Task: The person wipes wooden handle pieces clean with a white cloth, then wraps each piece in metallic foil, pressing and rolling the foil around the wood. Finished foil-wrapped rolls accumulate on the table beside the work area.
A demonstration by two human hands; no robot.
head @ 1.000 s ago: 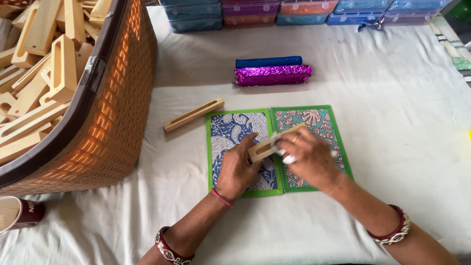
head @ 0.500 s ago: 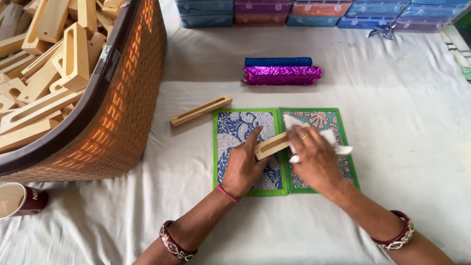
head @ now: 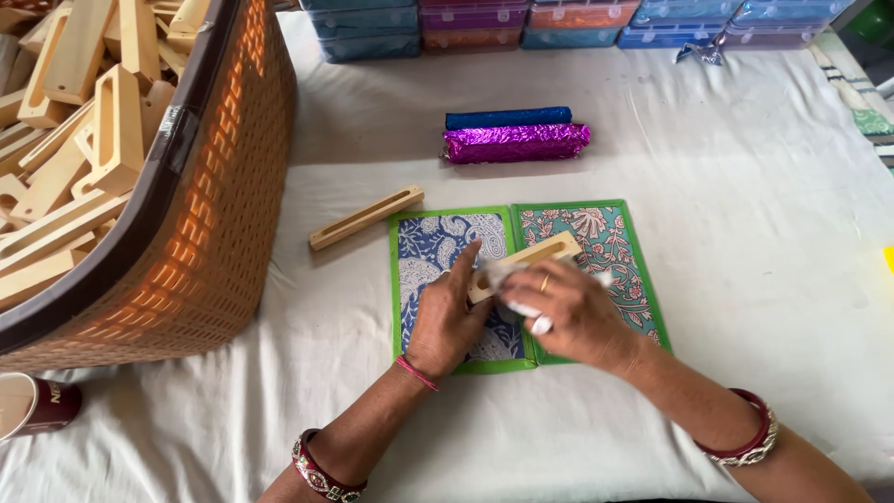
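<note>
Wooden slotted block [head: 526, 264] pinned by left hand [head: 450, 317]; right hand [head: 568, 312] grip pinching white cloth [head: 521, 300] against it.

Soft daylight is falling evenly across the white cloth-covered bench [head: 745, 233]; the orange woven plastic basket [head: 214, 233] is casting a faint shadow; focus is staying sharp.

Both forearms are bare, with no sleeves. The left hand [head: 445, 321] has a thin pink thread at the wrist and a dark red patterned bangle higher up. The right hand [head: 570, 312] wears a gold ring; its forearm carries a red and silver bangle.
</note>
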